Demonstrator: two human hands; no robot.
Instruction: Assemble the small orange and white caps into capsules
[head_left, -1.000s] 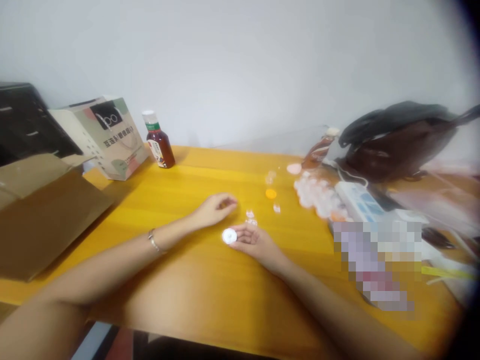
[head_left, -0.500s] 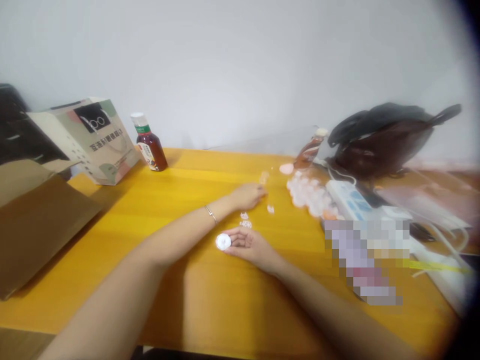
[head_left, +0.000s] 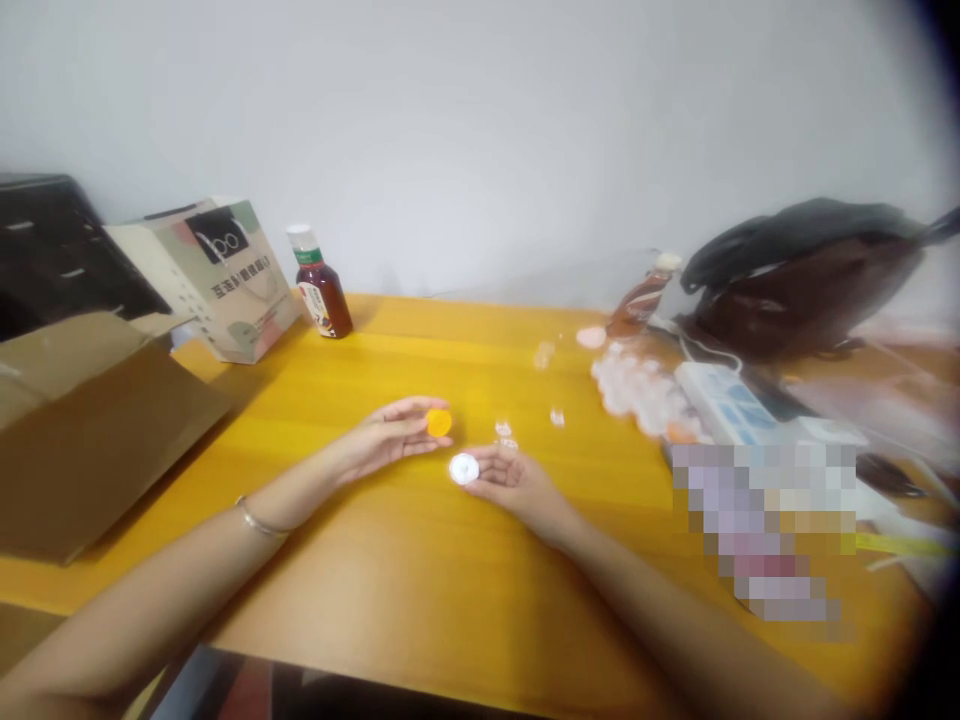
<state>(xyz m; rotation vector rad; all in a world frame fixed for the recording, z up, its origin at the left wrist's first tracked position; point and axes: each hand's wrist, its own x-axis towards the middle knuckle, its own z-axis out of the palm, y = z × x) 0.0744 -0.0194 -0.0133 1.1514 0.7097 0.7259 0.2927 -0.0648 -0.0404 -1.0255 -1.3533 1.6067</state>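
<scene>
My left hand (head_left: 388, 437), a bracelet on its wrist, pinches a small round orange disc (head_left: 439, 423) between thumb and fingertips. Just to its right and a little nearer, my right hand (head_left: 519, 487) grips a round white disc (head_left: 464, 469) by its edge, flat face towards me. The two discs are close together but apart, held over the yellow wooden table (head_left: 420, 590). Beyond my right hand lie small white cut-out pieces, one (head_left: 502, 429) near its fingers and another (head_left: 556, 417) farther right. Their exact kind is too blurred to tell.
An open cardboard box (head_left: 105, 430), a paper bag (head_left: 225, 285) and a dark red bottle (head_left: 322, 290) stand left. On the right are a tilted brown bottle (head_left: 640, 300), a pale lumpy cluster (head_left: 637, 388), a white power strip (head_left: 726, 402), a dark bag (head_left: 795, 290) and cables.
My left hand has come back leftwards and nearer from the far pieces, and the orange disc now shows in it. My right hand still holds the white disc. The view has shifted slightly.
</scene>
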